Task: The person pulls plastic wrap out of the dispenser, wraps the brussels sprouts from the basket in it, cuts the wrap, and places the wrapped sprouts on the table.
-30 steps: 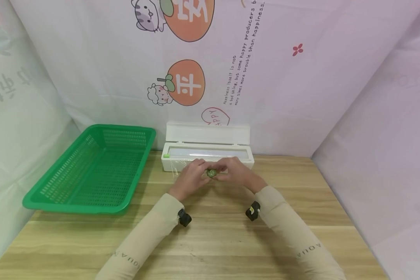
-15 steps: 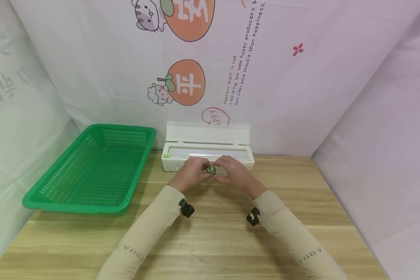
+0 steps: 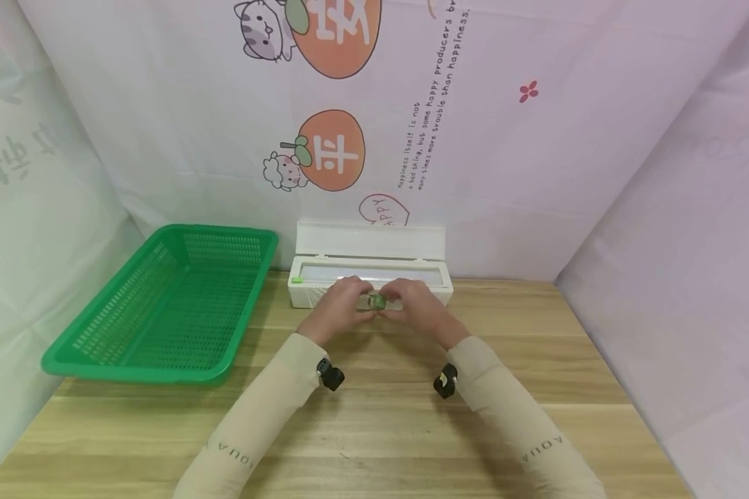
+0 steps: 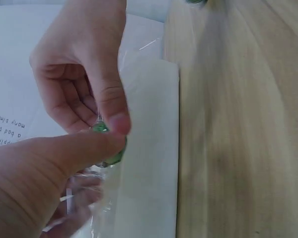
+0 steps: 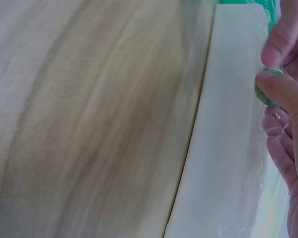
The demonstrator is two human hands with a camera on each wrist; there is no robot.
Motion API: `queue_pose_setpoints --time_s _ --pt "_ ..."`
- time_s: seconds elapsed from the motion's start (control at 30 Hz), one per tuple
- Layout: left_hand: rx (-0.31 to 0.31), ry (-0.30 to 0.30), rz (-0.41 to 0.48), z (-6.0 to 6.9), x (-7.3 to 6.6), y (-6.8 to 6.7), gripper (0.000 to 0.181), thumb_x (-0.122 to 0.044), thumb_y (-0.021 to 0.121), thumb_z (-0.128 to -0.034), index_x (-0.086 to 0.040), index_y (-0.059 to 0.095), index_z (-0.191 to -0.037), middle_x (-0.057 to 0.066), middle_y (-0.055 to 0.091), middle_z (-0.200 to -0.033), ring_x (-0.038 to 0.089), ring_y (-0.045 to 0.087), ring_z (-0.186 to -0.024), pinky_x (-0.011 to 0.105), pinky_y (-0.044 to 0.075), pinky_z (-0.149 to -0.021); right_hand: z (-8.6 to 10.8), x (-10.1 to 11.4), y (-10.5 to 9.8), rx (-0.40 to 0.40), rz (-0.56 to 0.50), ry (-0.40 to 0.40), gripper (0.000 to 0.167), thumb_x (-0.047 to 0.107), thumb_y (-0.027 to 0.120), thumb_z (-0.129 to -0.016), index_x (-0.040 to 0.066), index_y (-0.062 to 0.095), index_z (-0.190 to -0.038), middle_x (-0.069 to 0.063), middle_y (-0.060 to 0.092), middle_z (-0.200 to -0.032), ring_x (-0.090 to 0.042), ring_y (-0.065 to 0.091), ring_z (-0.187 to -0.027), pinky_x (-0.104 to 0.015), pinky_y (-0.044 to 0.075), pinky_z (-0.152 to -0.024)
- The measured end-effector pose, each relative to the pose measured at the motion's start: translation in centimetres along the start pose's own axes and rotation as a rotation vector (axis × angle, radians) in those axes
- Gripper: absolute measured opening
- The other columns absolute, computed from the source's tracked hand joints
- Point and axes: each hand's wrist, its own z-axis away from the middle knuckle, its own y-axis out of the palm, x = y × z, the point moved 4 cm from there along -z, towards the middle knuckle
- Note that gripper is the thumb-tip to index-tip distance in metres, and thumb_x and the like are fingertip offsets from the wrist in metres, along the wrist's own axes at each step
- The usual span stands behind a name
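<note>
A small round green item (image 3: pixel 377 302) is held between both hands in front of the white cling film dispenser (image 3: pixel 302 296). Clear cling film (image 5: pixel 260 148) clings round the item and trails beside the fingers. My left hand (image 3: pixel 336 309) pinches it from the left, thumb on the near side; in the left wrist view that thumb covers part of the green item (image 4: pixel 116 157). From the other side my right hand (image 3: pixel 423 310) pinches it too, its thumb pressing on the item in the right wrist view. Fingers and film hide what exactly it is.
The dispenser's lid (image 3: pixel 369 240) stands raised against the printed backdrop (image 3: pixel 474 159). A green plastic basket (image 3: pixel 240 326) sits on the wooden table (image 3: pixel 387 430) at the left. Fabric walls rise on both sides.
Both hands stay at the dispenser and keep hold of the green item. Fingers shift slightly around it, and the item turns a little between them.
</note>
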Motion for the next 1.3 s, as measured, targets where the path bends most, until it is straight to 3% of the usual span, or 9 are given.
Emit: queue_pose_setpoints --time_s 0.1,0.23,0.47,0.7,0.83,0.97,1.13,1.3 --pt "-0.097 0.091 -0.078 0.7 -0.1 0.0 0.042 -0.014 0.091 -0.0833 -0.003 0.073 -0.119 0.011 0.073 -0.113 0.027 0.067 -0.105 0.040 0.061 -0.094 -0.2 -0.5 -0.1 0.011 -0.053 0.029 0.026 0.014 0.089 -0.085 0.005 0.077 -0.106 -0.007 0.080 -0.100 -0.019 0.075 -0.088 -0.031 0.065 -0.082" --pt "-0.174 0.193 -0.157 1.1 -0.6 0.4 0.040 -0.010 0.090 -0.0826 -0.002 0.073 -0.118 0.010 0.072 -0.111 0.026 0.066 -0.102 0.036 0.062 -0.091 -0.4 -0.7 -0.4 0.037 -0.086 0.043 0.027 0.015 0.090 -0.084 0.005 0.078 -0.107 -0.008 0.081 -0.101 -0.018 0.076 -0.088 -0.029 0.065 -0.082" --pt "-0.253 0.258 -0.240 0.7 -0.7 1.4 0.025 -0.012 0.087 -0.0878 -0.004 0.075 -0.109 0.007 0.071 -0.101 0.023 0.065 -0.092 0.033 0.060 -0.085 -0.6 -0.7 -0.6 0.084 -0.093 0.048 0.025 0.018 0.088 -0.088 0.006 0.079 -0.108 -0.007 0.081 -0.102 -0.018 0.076 -0.089 -0.031 0.065 -0.082" --pt "-0.215 0.231 -0.224 0.4 -0.4 1.2 0.025 -0.013 0.086 -0.0894 -0.004 0.076 -0.110 0.007 0.071 -0.102 0.023 0.067 -0.096 0.034 0.062 -0.088 -0.6 -0.6 -0.7 0.082 -0.059 0.026 0.033 0.017 0.088 -0.087 0.004 0.077 -0.115 -0.009 0.080 -0.108 -0.022 0.075 -0.097 -0.036 0.064 -0.090" --pt "-0.184 0.195 -0.194 0.1 -0.1 0.9 0.027 -0.014 0.086 -0.0887 -0.004 0.077 -0.111 0.007 0.072 -0.104 0.024 0.069 -0.101 0.035 0.062 -0.093 -0.2 -0.2 -1.0 0.031 0.025 -0.016 0.045 0.018 0.091 -0.084 0.003 0.074 -0.123 -0.012 0.078 -0.117 -0.027 0.074 -0.108 -0.042 0.062 -0.099" --pt "-0.147 0.155 -0.131 -0.2 0.2 0.7 0.029 -0.013 0.088 -0.0867 -0.004 0.077 -0.112 0.008 0.074 -0.104 0.025 0.069 -0.102 0.038 0.061 -0.095 0.1 0.3 -0.8 -0.014 0.121 -0.074 0.047 0.019 0.090 -0.084 0.004 0.072 -0.125 -0.011 0.075 -0.122 -0.028 0.071 -0.116 -0.041 0.059 -0.106" --pt "-0.090 0.103 -0.077 -0.5 0.4 0.5 0.030 -0.012 0.086 -0.0881 -0.004 0.077 -0.115 0.010 0.074 -0.104 0.026 0.069 -0.101 0.041 0.061 -0.095 0.0 0.8 -0.3 -0.051 0.193 -0.144 0.041 0.016 0.090 -0.084 0.004 0.073 -0.119 -0.008 0.076 -0.116 -0.024 0.072 -0.110 -0.036 0.061 -0.101" --pt "-0.058 0.085 -0.076 -0.7 0.4 0.5 0.031 -0.012 0.086 -0.0890 -0.005 0.077 -0.118 0.010 0.074 -0.105 0.026 0.069 -0.102 0.041 0.060 -0.096 0.0 1.0 -0.3 -0.079 0.210 -0.148 0.039 0.015 0.091 -0.083 0.004 0.074 -0.116 -0.007 0.076 -0.113 -0.022 0.073 -0.106 -0.033 0.063 -0.097"
